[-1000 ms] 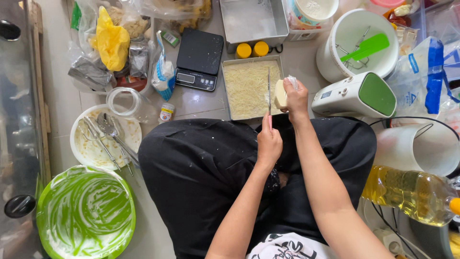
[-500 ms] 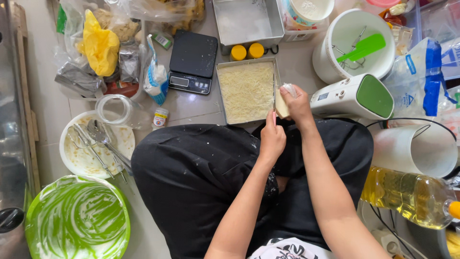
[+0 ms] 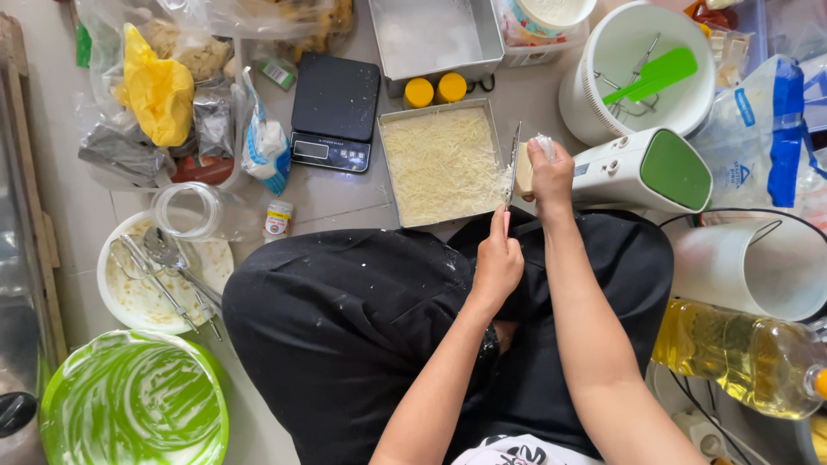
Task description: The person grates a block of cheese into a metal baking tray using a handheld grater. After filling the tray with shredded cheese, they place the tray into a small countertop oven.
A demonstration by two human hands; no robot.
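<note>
Cheese block [image 3: 523,168] slid up grater [image 3: 513,164], right fingers gripping; left fingers clamp handle beside tray [image 3: 393,164] edge.

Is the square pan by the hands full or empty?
Not empty. The square pan holds a pale layer of shredded cheese spread across nearly its whole bottom.

scale [image 3: 333,112] left of tray [image 3: 492,120], mixer [image 3: 646,170] right.
</note>
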